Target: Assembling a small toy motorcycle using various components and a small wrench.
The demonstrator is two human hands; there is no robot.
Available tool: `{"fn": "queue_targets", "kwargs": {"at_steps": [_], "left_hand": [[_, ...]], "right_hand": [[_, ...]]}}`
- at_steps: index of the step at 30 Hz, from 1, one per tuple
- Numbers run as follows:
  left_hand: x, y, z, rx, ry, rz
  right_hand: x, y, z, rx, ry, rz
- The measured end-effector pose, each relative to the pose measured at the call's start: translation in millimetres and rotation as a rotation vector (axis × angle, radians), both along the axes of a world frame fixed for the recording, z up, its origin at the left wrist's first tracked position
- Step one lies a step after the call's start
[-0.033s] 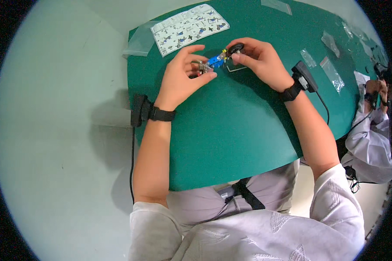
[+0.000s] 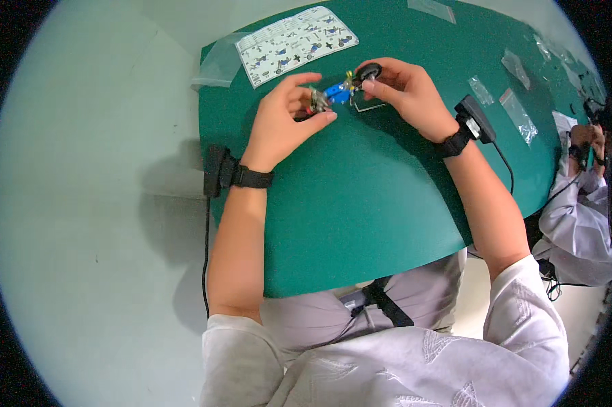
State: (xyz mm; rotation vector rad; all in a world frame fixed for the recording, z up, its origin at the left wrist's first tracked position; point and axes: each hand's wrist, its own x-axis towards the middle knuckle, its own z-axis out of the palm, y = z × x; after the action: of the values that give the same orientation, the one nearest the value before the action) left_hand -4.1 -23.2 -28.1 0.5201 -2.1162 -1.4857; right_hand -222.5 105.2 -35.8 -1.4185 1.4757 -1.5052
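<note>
A small toy motorcycle model (image 2: pixel 337 93) with blue, grey and yellow parts is held up over the green table, slightly blurred. My right hand (image 2: pixel 406 91) pinches the black wheel (image 2: pixel 369 72) at its right end between thumb and fingers. Around the grey end of the model, my left hand (image 2: pixel 283 115) is curved with thumb and index finger apart; whether its other fingers touch the model is hard to see. Just below the wheel, a small dark piece with a pale edge (image 2: pixel 369 106) lies on the table, partly hidden.
An instruction sheet (image 2: pixel 296 45) with pictures lies at the far side, overlapping a clear plastic bag (image 2: pixel 219 68). Several small clear bags (image 2: pixel 520 117) are spread on the right of the green table (image 2: pixel 360 210). Cabled black devices sit on both wrists. Another person (image 2: pixel 584 203) sits at far right.
The toy motorcycle model has tilted a little between my hands, its blue part turning and its yellow part rising slightly. My left hand has shifted very slightly; my right hand keeps its pinch.
</note>
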Motion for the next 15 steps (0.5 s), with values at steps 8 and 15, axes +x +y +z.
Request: {"fn": "queue_targets", "kwargs": {"at_steps": [8,15], "left_hand": [[-3.4,-4.7,0.6,0.152,0.102,0.114],[-5.8,-3.1,3.4,0.187,0.170,0.110]], "right_hand": [[2.1,2.0,7.9,0.088,-0.021,-0.019],[7.1,0.6,6.2,0.091,0.022,0.039]]}}
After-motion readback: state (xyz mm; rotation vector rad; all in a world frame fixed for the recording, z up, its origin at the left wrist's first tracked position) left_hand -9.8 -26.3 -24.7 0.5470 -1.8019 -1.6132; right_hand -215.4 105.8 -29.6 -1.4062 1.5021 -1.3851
